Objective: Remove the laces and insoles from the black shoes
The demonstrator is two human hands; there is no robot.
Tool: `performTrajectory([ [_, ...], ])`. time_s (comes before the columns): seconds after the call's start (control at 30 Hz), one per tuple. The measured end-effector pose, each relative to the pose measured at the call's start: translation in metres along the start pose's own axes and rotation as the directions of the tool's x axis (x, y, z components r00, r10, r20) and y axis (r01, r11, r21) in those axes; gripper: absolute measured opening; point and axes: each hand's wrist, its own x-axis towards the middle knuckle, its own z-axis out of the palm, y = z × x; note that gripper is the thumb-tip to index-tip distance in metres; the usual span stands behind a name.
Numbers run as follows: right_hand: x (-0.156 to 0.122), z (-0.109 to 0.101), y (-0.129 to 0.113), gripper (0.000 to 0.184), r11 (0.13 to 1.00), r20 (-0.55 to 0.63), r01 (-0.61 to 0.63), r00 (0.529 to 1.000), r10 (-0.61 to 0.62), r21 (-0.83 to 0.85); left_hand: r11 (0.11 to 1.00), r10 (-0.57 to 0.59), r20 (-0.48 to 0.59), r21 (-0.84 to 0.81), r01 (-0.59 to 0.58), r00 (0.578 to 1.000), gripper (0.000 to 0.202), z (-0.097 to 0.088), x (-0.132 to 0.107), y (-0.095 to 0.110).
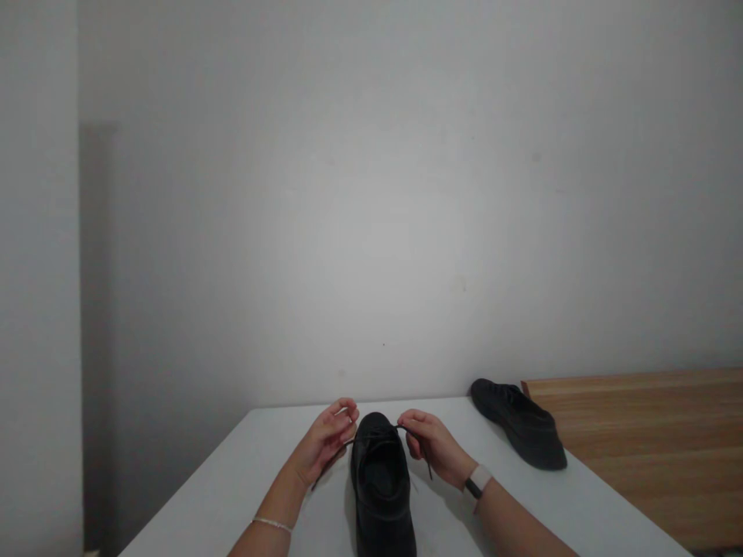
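A black lace-up shoe [381,483] stands on the white table [232,480] right in front of me, toe pointing away. My left hand [326,442] is to the left of its toe, fingers pinched on one thin black lace end that trails down toward the table. My right hand [434,447] is on the other side, fingers closed on the other lace end, which hangs below the hand. Both laces are pulled outward from the shoe's front. A thin bracelet circles my left wrist and a watch with a pale band is on my right wrist.
A second black shoe [519,424] lies at the table's far right corner, toe toward the wall. A wooden surface [655,441] adjoins the table on the right. A plain white wall rises directly behind the table.
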Motion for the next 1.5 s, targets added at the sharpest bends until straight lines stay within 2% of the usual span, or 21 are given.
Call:
performTrajectory([
  [0.13,0.0,0.003,0.004,0.035,0.995,-0.008,-0.039,0.999,0.038,-0.088,0.981,0.0,-0.059,0.192,0.012,0.998,0.031,0.0,0.004,-0.006],
  [0.27,-0.001,0.004,0.004,0.035,0.99,-0.03,-0.034,0.999,0.03,-0.136,0.944,-0.049,-0.057,0.322,0.065,0.997,0.033,0.0,0.008,-0.015],
  [0.6,-0.002,0.007,0.004,0.036,0.989,-0.037,-0.04,0.999,0.035,-0.145,0.867,-0.035,-0.109,0.492,0.084,0.993,0.043,-0.003,0.011,-0.02],
  [0.8,-0.005,0.01,0.001,0.037,0.992,-0.031,-0.034,0.999,0.03,-0.119,0.848,0.013,-0.124,0.527,0.055,0.992,0.044,-0.001,0.014,-0.024],
  [1.03,-0.001,0.009,0.003,0.038,0.994,-0.084,0.021,0.996,-0.03,-0.107,0.851,0.064,-0.165,0.524,0.033,0.984,0.044,0.0,0.017,-0.03],
  [1.17,-0.003,0.009,0.001,0.036,0.994,-0.091,0.019,0.995,-0.029,-0.107,0.856,0.056,-0.159,0.516,0.035,0.986,0.044,0.0,0.016,-0.029],
  [1.37,-0.008,0.011,-0.004,0.035,0.994,-0.032,-0.017,0.999,0.014,-0.11,0.862,-0.016,-0.115,0.502,0.072,0.993,0.043,-0.001,0.011,-0.022],
  [1.5,-0.006,0.009,-0.002,0.034,0.993,-0.042,-0.015,0.999,0.01,-0.114,0.864,0.017,-0.117,0.502,0.045,0.993,0.043,-0.002,0.013,-0.023],
])
